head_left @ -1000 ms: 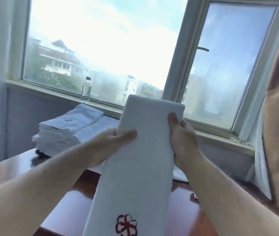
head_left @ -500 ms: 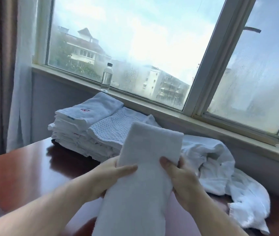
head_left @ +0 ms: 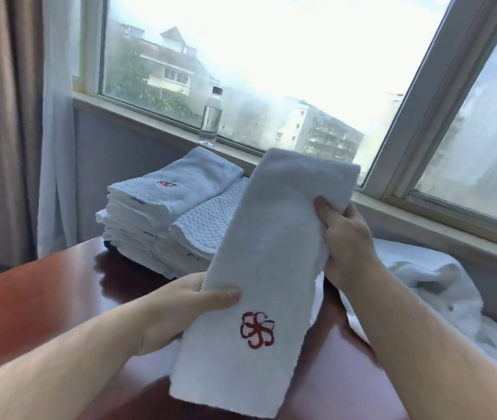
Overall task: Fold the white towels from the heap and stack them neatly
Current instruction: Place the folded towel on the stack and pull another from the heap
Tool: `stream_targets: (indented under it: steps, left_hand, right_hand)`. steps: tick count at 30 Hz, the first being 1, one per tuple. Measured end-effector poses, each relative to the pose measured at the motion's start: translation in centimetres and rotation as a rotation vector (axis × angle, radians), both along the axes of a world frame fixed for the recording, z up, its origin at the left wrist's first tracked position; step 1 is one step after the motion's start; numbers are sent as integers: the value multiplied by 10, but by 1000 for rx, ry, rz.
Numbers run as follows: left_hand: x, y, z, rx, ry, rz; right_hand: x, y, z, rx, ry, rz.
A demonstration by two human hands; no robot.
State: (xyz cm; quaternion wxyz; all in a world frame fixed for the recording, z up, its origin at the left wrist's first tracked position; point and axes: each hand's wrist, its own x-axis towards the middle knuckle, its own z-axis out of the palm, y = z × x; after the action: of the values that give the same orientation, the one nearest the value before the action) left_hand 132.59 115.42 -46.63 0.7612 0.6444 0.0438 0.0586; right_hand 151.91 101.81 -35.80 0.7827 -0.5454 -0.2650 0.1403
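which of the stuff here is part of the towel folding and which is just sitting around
Part of the job:
held towel, gripped by the left hand and right hand
stack of folded towels
heap of unfolded towels

Just lying about:
water bottle on the window sill
curtain
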Motion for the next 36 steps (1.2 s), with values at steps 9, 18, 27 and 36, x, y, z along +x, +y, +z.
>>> stream_targets:
  steps: [9,18,27,36]
  left_hand:
    - [6,71,38,33,-69,15]
    - [44,137,75,22,-10,381]
    - [66,134,71,1086,343,840]
    - [63,148,75,829,320,636]
  right_hand:
    - [46,82,39,86,55,-8]
    - [121,165,42,2,78,-44]
    - [164,194,-21,-618,47,-96]
    - [172,205,-19,-640,-62,-127]
